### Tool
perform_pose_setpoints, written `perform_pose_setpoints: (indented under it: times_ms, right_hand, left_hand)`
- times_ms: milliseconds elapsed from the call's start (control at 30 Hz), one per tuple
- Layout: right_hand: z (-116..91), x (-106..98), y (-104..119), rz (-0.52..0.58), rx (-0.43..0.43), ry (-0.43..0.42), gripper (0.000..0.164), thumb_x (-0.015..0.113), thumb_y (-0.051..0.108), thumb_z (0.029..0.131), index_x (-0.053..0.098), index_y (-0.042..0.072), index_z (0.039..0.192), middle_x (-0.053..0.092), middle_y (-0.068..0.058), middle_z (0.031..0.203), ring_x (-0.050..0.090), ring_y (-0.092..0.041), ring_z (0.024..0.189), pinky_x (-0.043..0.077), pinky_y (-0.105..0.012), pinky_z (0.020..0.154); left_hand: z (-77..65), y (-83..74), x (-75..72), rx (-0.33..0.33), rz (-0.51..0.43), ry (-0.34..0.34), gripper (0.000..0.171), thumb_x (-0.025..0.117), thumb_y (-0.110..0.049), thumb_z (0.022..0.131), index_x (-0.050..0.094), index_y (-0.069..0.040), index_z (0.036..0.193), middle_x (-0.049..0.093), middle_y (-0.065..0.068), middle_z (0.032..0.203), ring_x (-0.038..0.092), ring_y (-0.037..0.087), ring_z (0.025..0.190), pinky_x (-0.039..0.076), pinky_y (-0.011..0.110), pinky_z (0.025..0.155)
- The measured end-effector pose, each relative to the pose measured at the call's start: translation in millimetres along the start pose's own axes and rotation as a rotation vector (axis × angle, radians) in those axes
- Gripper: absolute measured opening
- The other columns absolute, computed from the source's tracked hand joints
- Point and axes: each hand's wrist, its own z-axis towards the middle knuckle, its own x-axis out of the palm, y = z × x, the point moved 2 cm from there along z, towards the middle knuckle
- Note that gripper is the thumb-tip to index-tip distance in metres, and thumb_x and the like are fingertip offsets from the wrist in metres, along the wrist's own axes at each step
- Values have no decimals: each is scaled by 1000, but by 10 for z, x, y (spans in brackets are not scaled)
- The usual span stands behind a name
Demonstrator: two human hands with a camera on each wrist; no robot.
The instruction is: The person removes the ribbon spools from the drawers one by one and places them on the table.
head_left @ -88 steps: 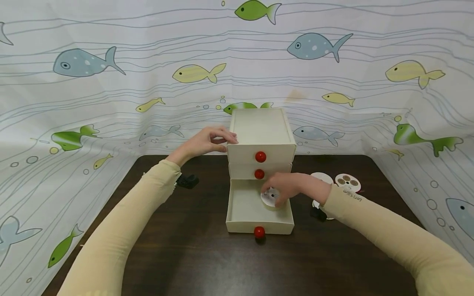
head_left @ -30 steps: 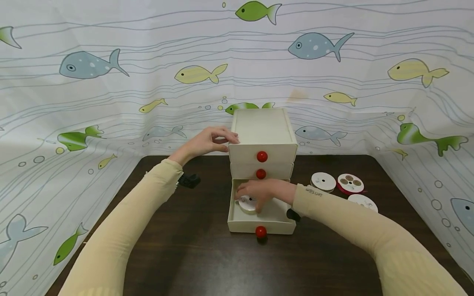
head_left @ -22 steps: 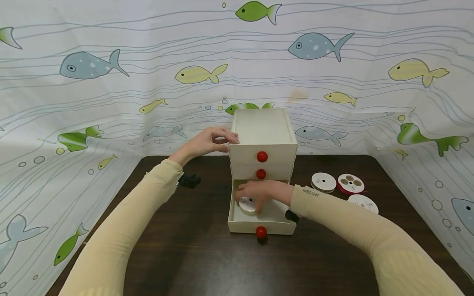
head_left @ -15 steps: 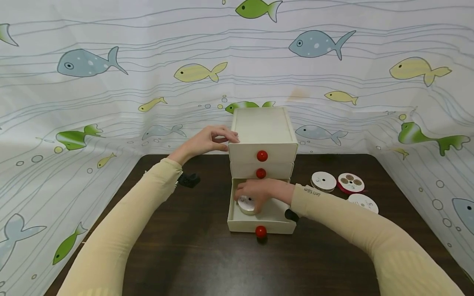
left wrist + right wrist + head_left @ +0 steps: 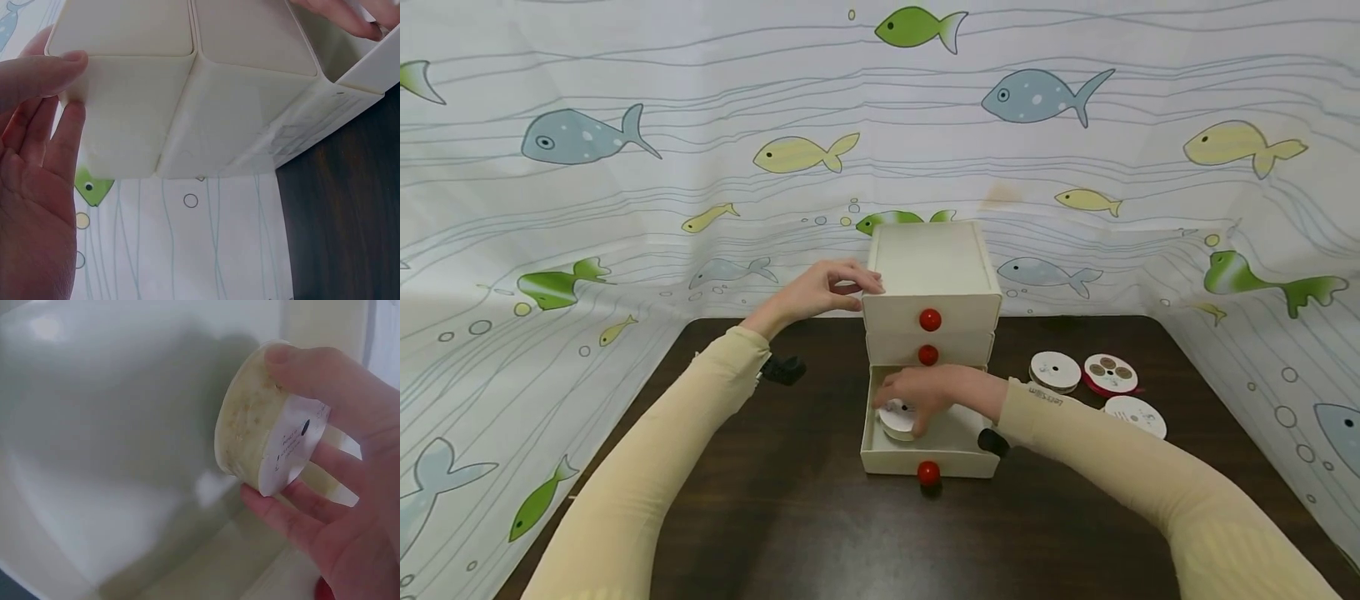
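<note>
A cream drawer cabinet with red knobs stands on the dark table, its bottom drawer pulled out. At the cabinet's upper left front corner, my left hand holds the edge, thumb on the side and fingers bent over the top. Inside the bottom drawer, toward its left side, my right hand grips a ribbon spool between thumb and fingers. The right wrist view shows the spool's cream band with tan marks and a white printed face; part of it is behind the thumb.
Right of the cabinet lie a white spool, a spool with red ribbon and another white spool partly behind the right sleeve. A fish-patterned sheet surrounds the table at the back and sides.
My right hand has carried the spool leftward across the drawer, then barely shifted over the last second. The spools at the right have come into fuller view. My left hand stays at the corner.
</note>
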Motion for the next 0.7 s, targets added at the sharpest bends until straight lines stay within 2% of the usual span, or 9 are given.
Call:
perform_pose_setpoints:
  times_ms: [300,700]
  right_hand:
    - [-180,-78,10,40,-8,-80,70,80,26,82,50,22,146,50,-2,148,51,-19,127,50,-36,108]
    - [-479,-113,57,76,-25,-129,74,81,27,81,49,21,147,51,-3,146,51,-21,128,50,-39,109]
  left_hand:
    - [-2,5,-2,5,3,-1,28,68,5,88,69,6,116,59,19,128,46,27,140,43,45,116]
    - [-4,8,8,4,11,-10,27,68,6,87,70,5,115,60,18,126,48,27,138,43,43,116]
